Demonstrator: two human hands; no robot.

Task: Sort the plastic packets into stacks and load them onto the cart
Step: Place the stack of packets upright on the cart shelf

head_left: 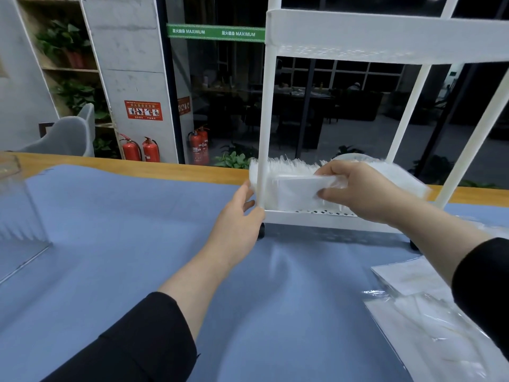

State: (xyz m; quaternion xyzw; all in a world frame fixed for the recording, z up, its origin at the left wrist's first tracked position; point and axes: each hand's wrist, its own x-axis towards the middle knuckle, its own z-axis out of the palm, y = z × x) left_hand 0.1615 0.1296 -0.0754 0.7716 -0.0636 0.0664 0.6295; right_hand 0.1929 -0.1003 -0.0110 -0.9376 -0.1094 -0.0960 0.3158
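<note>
A white wheeled cart [325, 216] stands on the blue cloth at the table's far side. Its bottom shelf holds a row of upright clear plastic packets [292, 168]. My right hand [358, 188] reaches into that shelf and grips a stack of white packets [294, 188] between thumb and fingers. My left hand [242, 208] curls around the cart's front left post, thumb near the shelf corner. More packets [429, 321] lie flat on the cloth at the lower right, partly behind my right sleeve.
A clear plastic box [16, 216] sits at the table's left edge. The blue cloth [137, 230] covers the wooden table. The cart's upper shelf [385, 34] hangs overhead. Beyond are a grey chair [68, 136] and fire extinguishers [140, 151].
</note>
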